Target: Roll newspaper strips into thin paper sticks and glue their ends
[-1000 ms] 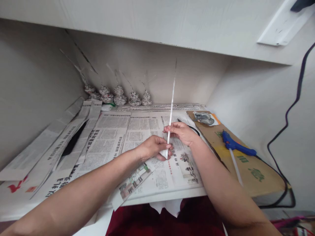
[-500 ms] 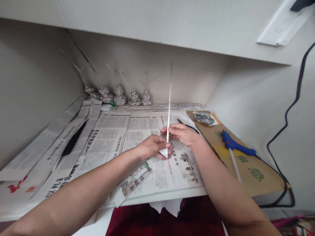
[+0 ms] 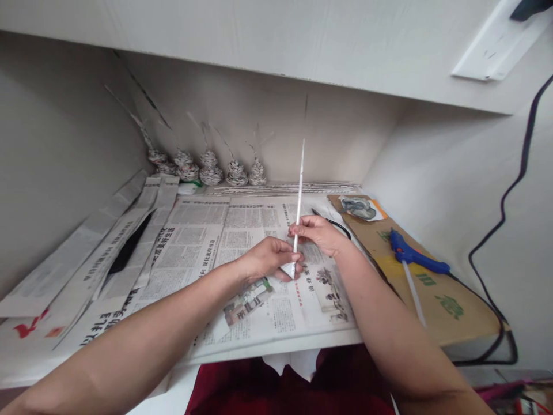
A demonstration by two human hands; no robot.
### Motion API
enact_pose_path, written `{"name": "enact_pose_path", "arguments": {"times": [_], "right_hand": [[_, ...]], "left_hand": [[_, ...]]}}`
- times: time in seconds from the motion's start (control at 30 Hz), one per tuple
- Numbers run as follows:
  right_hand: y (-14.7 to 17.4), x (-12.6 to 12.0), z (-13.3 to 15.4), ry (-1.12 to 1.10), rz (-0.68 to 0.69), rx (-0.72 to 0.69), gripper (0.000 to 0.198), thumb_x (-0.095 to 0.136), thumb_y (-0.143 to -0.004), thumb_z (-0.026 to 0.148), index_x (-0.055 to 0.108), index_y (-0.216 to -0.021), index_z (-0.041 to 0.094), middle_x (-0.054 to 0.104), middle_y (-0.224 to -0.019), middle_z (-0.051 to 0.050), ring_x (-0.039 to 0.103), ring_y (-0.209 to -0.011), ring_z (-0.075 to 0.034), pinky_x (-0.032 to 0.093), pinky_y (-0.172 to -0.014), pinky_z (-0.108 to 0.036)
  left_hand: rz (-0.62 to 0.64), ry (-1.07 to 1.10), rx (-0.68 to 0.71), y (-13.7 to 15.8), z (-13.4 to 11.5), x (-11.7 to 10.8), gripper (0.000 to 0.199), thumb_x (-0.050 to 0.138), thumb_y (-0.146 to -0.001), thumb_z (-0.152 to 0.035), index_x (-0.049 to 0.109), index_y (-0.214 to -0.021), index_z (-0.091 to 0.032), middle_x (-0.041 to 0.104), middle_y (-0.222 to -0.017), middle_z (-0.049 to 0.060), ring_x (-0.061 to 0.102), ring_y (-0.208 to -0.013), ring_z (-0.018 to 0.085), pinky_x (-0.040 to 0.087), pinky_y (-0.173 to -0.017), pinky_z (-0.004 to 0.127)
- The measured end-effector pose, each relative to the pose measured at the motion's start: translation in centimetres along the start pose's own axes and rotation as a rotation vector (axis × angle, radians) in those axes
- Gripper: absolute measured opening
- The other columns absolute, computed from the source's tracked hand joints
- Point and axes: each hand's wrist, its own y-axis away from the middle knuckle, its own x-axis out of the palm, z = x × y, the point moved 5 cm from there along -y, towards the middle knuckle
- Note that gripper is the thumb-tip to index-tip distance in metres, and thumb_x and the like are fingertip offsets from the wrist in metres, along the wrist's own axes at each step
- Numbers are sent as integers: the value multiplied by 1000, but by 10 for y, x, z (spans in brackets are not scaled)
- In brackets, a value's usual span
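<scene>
The strip of newspaper [image 3: 248, 304] is trailing less far from the hands than a second ago: its loose end was then hanging past the front edge of the table [image 3: 276, 350] and is now lying over the spread newspaper [image 3: 190, 230]. The slim paper stick [image 3: 299, 193], which was standing nearly straight half a second ago, is now leaning slightly right toward its thin top. The right hand [image 3: 318, 233], whose fingers were looser then, is now pinching the stick between thumb and fingers above the left hand [image 3: 268, 257]. The left fingers are clamping the stick's lower end, where the strip is joining it. Both forearms are reaching in from the lower corners and converging over the middle of the table, with the wrists staying low and the hands facing each other. The stick is rising between them, in front of the person.
</scene>
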Motion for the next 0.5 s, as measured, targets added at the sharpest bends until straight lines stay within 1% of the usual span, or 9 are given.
{"name": "enact_pose_path", "arguments": {"times": [0.03,0.13,0.17,0.2,0.3,0.33,0.4,0.47,0.5], "right_hand": [[0,1,0,-9,14,2,25,74,-68,37,69,-76,15,67,-78,-4,60,-70,-13,47,-65,-25],[2,9,-2,-29,176,33,30,70,-73,40,69,-90,15,68,-85,-6,61,-71,-14,49,-67,-29],[2,10,-2,-28,202,40,31,70,-73,39,69,-92,15,68,-85,-6,61,-72,-15,49,-68,-29],[2,10,-3,-27,193,41,30,72,-71,37,70,-91,14,68,-85,-6,62,-72,-14,49,-68,-29],[-1,4,-3,-46,49,20,23,76,-67,33,69,-77,14,68,-82,-5,61,-71,-13,50,-68,-27],[-1,3,-2,-56,23,18,23,76,-67,34,68,-76,14,68,-82,-5,61,-72,-14,50,-68,-27],[0,4,-2,-66,62,24,25,73,-70,36,69,-81,14,68,-86,-6,62,-75,-15,51,-68,-29],[2,8,-2,-61,157,30,29,71,-72,38,69,-90,15,68,-90,-8,63,-78,-17,52,-68,-30],[2,9,-2,-58,186,30,30,70,-73,37,69,-92,15,68,-90,-8,64,-78,-17,52,-68,-30]], "left_hand": [[-5,4,1,0,0,0,34,67,-72,-42,66,-85,-10,67,-82,10,65,-72,18,53,-63,31],[-37,24,-9,0,-1,-1,36,68,-71,-42,65,-88,-10,66,-82,9,65,-71,18,53,-63,32],[-41,29,-10,0,-2,-1,37,69,-71,-42,65,-89,-10,66,-82,9,65,-71,18,53,-63,32],[-40,32,-9,1,-3,-1,37,69,-70,-42,65,-89,-10,66,-82,9,65,-72,18,53,-63,32],[-28,19,-4,2,-5,1,35,70,-70,-41,65,-85,-10,66,-83,9,65,-72,18,53,-64,33],[-26,15,-3,2,-5,1,35,70,-70,-41,65,-84,-9,66,-83,10,65,-72,18,54,-64,34],[-34,13,-7,2,-5,0,35,70,-70,-41,65,-85,-9,66,-83,10,65,-73,18,54,-65,34],[-33,12,-3,2,-5,0,35,69,-71,-40,66,-87,-10,66,-84,10,65,-73,18,54,-65,35],[-28,9,0,2,-4,0,34,69,-71,-40,66,-87,-10,66,-85,10,65,-74,18,54,-65,34]]}}
